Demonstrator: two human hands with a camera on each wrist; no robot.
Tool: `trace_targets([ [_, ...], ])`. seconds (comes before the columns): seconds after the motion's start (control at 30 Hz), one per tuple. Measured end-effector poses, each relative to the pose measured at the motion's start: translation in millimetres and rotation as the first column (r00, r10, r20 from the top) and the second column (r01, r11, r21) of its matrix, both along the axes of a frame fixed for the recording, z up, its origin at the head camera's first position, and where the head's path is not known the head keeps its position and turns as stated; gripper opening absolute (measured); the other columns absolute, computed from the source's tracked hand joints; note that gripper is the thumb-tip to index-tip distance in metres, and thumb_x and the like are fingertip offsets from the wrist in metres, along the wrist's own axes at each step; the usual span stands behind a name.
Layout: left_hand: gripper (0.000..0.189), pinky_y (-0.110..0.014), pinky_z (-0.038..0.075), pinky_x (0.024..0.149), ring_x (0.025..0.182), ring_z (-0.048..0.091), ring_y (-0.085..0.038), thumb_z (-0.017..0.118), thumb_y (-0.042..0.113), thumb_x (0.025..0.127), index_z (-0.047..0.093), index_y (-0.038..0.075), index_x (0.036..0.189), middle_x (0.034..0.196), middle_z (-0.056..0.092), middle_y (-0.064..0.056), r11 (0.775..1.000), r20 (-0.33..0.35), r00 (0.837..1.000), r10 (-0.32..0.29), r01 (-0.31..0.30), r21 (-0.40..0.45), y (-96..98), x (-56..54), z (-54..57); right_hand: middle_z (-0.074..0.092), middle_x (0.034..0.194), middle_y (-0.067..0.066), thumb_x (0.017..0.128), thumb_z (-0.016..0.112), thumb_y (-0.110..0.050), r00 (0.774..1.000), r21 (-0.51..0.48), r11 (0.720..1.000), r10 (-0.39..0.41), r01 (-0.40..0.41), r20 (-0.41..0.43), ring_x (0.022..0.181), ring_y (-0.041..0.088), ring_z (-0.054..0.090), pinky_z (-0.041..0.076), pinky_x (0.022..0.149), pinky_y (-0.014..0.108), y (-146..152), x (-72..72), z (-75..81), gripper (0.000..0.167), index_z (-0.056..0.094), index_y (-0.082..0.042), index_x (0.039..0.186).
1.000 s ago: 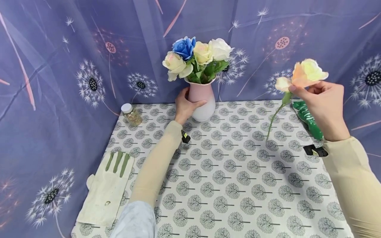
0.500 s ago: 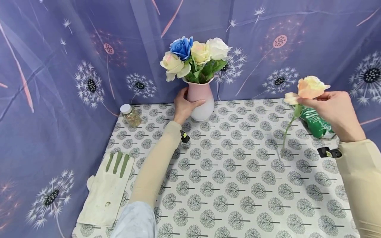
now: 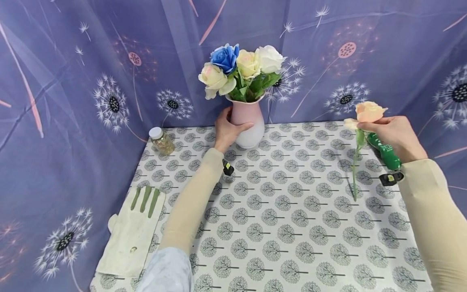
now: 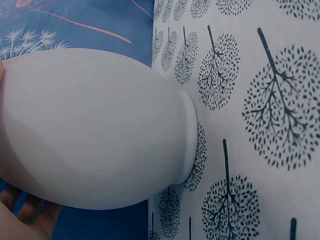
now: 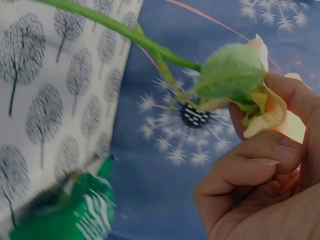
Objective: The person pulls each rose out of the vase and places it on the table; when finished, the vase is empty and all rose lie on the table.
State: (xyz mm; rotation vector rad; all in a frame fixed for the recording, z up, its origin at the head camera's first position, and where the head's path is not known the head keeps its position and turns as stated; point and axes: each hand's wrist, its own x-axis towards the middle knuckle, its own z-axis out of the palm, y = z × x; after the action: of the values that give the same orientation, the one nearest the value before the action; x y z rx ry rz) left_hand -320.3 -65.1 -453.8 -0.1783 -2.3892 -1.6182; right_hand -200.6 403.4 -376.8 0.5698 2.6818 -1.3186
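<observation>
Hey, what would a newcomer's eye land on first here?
Probably the blue rose, vivid among paler roses in the pink-and-white vase near the back of the table. Next, perhaps, the peach rose pinched by the right hand at the head view's right.

From the head, I look forward and down across the bench [image 3: 284,243]; my left-wrist view sits sideways, close to the vase [image 4: 100,130], my right-wrist close under the peach rose [image 5: 232,75]; the head sees both.
</observation>
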Motion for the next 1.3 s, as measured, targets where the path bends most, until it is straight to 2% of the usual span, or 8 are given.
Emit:
trace_targets([
  [0.1,0.097,-0.045,0.054,0.119,0.134,0.067,-0.033,0.105,0.033,0.072,0.058,0.006,0.152,0.148,0.068,-0.017,1.000,0.001,1.000,-0.002,0.002,0.005,-1.0,-0.8,-0.8,0.046,0.065,-0.026,0.092,0.083,-0.061,0.999,-0.069,0.997,-0.026,0.024,-0.028,0.062,0.006,0.045,0.041,0.062,0.036,-6.5,-9.8,-12.4,0.015,0.072,-0.055,0.082],
  [0.23,0.097,-0.046,0.053,0.120,0.135,0.067,-0.034,0.105,0.034,0.071,0.058,0.006,0.152,0.149,0.068,-0.017,1.000,0.005,1.000,-0.012,0.012,0.008,-1.3,-0.4,-0.9,0.044,0.058,-0.023,0.095,0.084,-0.048,0.998,-0.137,0.989,-0.052,0.046,-0.037,0.054,0.002,0.040,0.037,0.049,0.032,-11.6,-18.2,-30.6,0.023,0.072,-0.053,0.076],
  [0.37,0.097,-0.047,0.053,0.120,0.135,0.067,-0.034,0.105,0.034,0.072,0.058,0.008,0.152,0.150,0.068,-0.016,1.000,0.005,1.000,-0.012,0.012,0.005,-2.1,0.0,-0.1,0.046,0.061,-0.022,0.097,0.082,-0.041,0.996,-0.115,0.991,-0.076,0.071,-0.038,0.060,0.003,0.042,0.039,0.054,0.031,-11.1,-28.1,-49.4,0.030,0.068,-0.050,0.072],
  [0.5,0.098,-0.045,0.053,0.120,0.136,0.067,-0.033,0.105,0.034,0.071,0.058,0.009,0.153,0.150,0.068,-0.015,1.000,0.012,1.000,-0.004,0.004,0.005,-2.1,-0.6,-0.8,0.056,0.085,-0.013,0.099,0.078,-0.041,0.996,-0.040,0.996,-0.085,0.084,-0.024,0.083,0.016,0.047,0.042,0.071,0.034,-9.2,-34.0,-64.4,0.022,0.071,-0.040,0.078],
  [0.63,0.099,-0.044,0.053,0.120,0.137,0.066,-0.032,0.105,0.034,0.071,0.057,0.008,0.154,0.152,0.067,-0.015,1.000,0.026,1.000,-0.007,0.007,0.012,-1.9,-0.7,-0.4,0.064,0.130,0.018,0.100,0.078,-0.042,0.997,0.028,0.997,-0.075,0.075,0.001,0.116,0.035,0.053,0.052,0.099,0.052,-5.0,-37.0,-79.0,0.028,0.079,-0.016,0.111],
  [0.77,0.099,-0.044,0.052,0.121,0.137,0.066,-0.032,0.105,0.034,0.072,0.056,0.008,0.154,0.152,0.066,-0.015,1.000,0.028,1.000,-0.010,0.010,0.006,-1.7,-1.0,0.5,0.048,0.158,0.038,0.101,0.077,-0.032,0.999,0.038,0.999,-0.030,0.030,0.011,0.142,0.053,0.047,0.038,0.124,0.073,-0.6,-39.4,-88.7,0.049,0.071,0.002,0.136],
  [1.03,0.099,-0.044,0.052,0.121,0.137,0.066,-0.032,0.105,0.033,0.072,0.056,0.007,0.154,0.152,0.066,-0.016,1.000,0.018,1.000,-0.009,0.009,0.002,-2.4,-1.4,1.4,0.037,0.162,0.045,0.104,0.072,-0.034,0.986,0.124,0.985,0.102,-0.119,0.132,0.140,0.062,0.043,0.037,0.119,0.080,5.0,-43.1,-91.9,0.067,0.053,0.016,0.146],
  [1.3,0.099,-0.044,0.052,0.121,0.138,0.065,-0.031,0.104,0.034,0.073,0.056,0.007,0.155,0.153,0.065,-0.016,1.000,0.019,1.000,-0.003,0.003,-0.005,-2.3,-0.6,1.0,0.017,0.172,0.043,0.104,0.071,-0.036,0.975,0.179,0.972,0.120,-0.154,0.188,0.143,0.065,0.039,0.041,0.120,0.077,6.5,-50.4,-97.1,0.070,0.051,0.016,0.147],
])
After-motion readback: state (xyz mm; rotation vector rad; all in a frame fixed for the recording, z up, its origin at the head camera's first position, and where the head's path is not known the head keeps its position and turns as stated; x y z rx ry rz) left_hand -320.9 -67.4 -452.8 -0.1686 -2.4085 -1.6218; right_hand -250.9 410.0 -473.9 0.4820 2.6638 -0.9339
